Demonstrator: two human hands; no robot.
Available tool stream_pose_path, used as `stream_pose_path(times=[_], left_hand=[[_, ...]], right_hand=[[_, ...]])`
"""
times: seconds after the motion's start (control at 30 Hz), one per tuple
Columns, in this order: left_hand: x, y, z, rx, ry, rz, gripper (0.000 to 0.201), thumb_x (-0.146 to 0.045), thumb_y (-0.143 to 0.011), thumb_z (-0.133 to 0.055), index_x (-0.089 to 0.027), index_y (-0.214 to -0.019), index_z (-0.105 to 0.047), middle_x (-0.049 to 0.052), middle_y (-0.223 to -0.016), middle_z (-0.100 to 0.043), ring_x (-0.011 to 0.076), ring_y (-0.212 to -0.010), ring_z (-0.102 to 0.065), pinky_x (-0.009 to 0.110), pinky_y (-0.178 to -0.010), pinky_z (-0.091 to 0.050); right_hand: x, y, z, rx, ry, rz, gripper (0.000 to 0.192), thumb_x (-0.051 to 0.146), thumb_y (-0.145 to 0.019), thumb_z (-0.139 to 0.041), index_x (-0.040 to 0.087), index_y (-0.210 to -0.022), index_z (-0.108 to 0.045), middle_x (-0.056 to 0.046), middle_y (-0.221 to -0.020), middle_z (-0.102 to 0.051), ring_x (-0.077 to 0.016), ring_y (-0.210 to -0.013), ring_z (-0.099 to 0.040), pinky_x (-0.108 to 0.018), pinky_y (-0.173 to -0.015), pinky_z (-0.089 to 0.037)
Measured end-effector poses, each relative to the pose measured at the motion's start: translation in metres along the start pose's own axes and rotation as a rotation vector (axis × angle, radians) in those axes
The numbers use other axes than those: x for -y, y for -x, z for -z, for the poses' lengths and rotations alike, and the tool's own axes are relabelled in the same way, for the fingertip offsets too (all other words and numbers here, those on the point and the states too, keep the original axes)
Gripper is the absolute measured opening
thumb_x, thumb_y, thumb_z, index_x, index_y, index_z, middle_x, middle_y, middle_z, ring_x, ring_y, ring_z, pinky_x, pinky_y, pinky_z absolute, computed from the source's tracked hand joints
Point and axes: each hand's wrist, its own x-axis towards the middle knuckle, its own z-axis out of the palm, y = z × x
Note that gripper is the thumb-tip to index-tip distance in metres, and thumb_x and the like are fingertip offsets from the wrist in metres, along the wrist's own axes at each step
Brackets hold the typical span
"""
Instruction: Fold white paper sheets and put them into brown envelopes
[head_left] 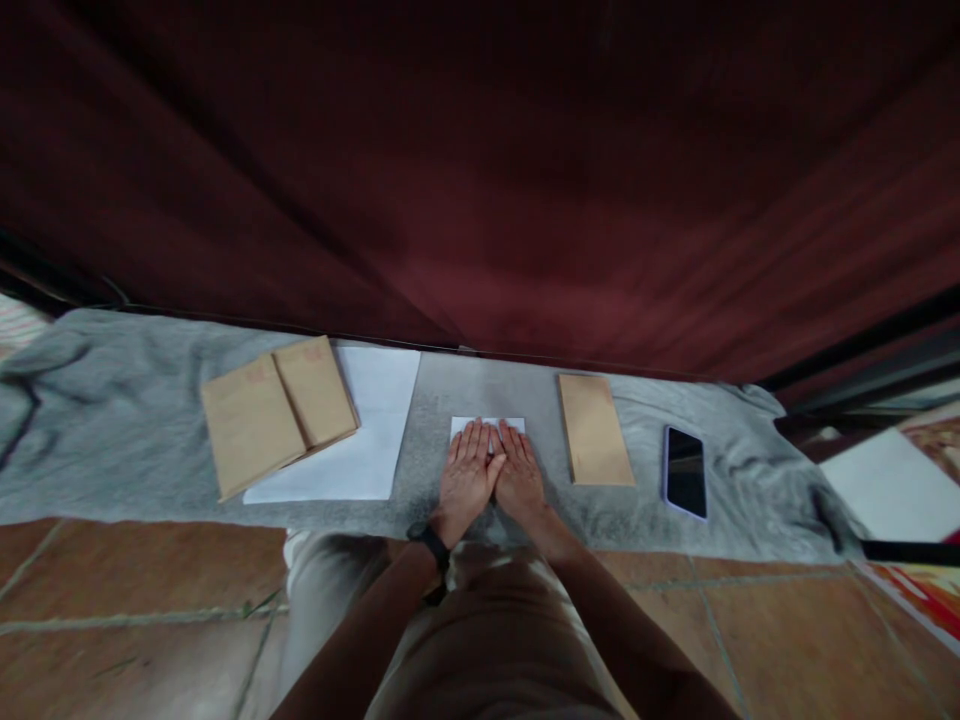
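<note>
Both hands lie flat, palms down, side by side on a small folded white paper (487,425) on a grey cloth (135,420). My left hand (466,475) covers the paper's left part, my right hand (517,472) its right part; thumbs touch. Only the paper's far edge shows past the fingertips. A dark band sits on my left wrist.
Two overlapping brown envelopes (274,410) lie on white sheets (371,430) to the left. A single brown envelope (595,430) and a dark phone (685,472) lie to the right. A dark red curtain (480,180) hangs behind. Tiled floor (112,600) lies in front.
</note>
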Motion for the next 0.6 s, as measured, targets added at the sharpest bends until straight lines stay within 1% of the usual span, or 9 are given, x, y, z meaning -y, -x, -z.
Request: stream_pose_path(times=[0.13,0.23,0.33,0.43,0.5,0.6], left_hand=[[0.008,0.002,-0.001,-0.005,-0.052,0.059,0.06,-0.034,-0.106,-0.026,-0.005,-0.157,-0.038,0.016,-0.164,-0.037,0.026,-0.156,-0.028,0.048,-0.127,-0.026],[0.008,0.002,-0.002,-0.018,-0.07,0.067,0.059,-0.032,-0.105,-0.028,-0.004,-0.157,-0.037,0.016,-0.164,-0.035,0.0257,-0.156,-0.027,0.047,-0.128,-0.024],[0.006,0.003,-0.001,-0.022,-0.084,0.06,0.06,-0.031,-0.104,-0.03,-0.003,-0.157,-0.036,0.017,-0.165,-0.033,0.0266,-0.157,-0.025,0.047,-0.128,-0.023],[0.006,0.003,0.0,-0.006,-0.092,0.062,0.06,-0.029,-0.103,-0.033,-0.006,-0.158,-0.035,0.017,-0.166,-0.031,0.0278,-0.157,-0.025,0.049,-0.128,-0.024],[0.006,0.002,0.0,0.013,-0.097,0.064,0.06,-0.024,-0.102,-0.034,-0.009,-0.159,-0.034,0.016,-0.167,-0.029,0.0281,-0.157,-0.024,0.05,-0.127,-0.024],[0.007,0.002,-0.001,0.039,-0.105,0.063,0.062,-0.016,-0.097,-0.035,-0.01,-0.159,-0.034,0.016,-0.168,-0.029,0.0266,-0.158,-0.021,0.05,-0.128,-0.024]], right_hand=[[0.0,0.002,0.002,-0.038,0.0,-0.052,0.053,0.021,-0.105,-0.038,0.009,-0.157,-0.04,-0.018,-0.164,-0.036,-0.0292,-0.153,-0.033,-0.052,-0.122,-0.031],[-0.004,0.007,0.005,-0.068,-0.008,-0.075,0.053,0.025,-0.106,-0.038,0.007,-0.156,-0.04,-0.019,-0.162,-0.039,-0.0288,-0.151,-0.036,-0.053,-0.122,-0.031],[-0.006,0.007,0.01,-0.063,-0.024,-0.09,0.053,0.024,-0.107,-0.037,0.005,-0.156,-0.04,-0.02,-0.161,-0.041,-0.0286,-0.151,-0.036,-0.053,-0.122,-0.031],[-0.001,-0.002,0.017,-0.041,-0.049,-0.128,0.051,0.025,-0.107,-0.037,0.004,-0.153,-0.045,-0.021,-0.159,-0.043,-0.0293,-0.15,-0.038,-0.052,-0.123,-0.03],[0.005,-0.011,0.021,-0.028,-0.078,-0.116,0.051,0.027,-0.107,-0.036,0.005,-0.151,-0.048,-0.019,-0.16,-0.043,-0.0283,-0.15,-0.039,-0.049,-0.124,-0.029],[0.013,-0.021,0.02,-0.01,-0.122,-0.04,0.051,0.03,-0.108,-0.035,0.009,-0.153,-0.047,-0.014,-0.162,-0.041,-0.0259,-0.152,-0.036,-0.046,-0.125,-0.03]])
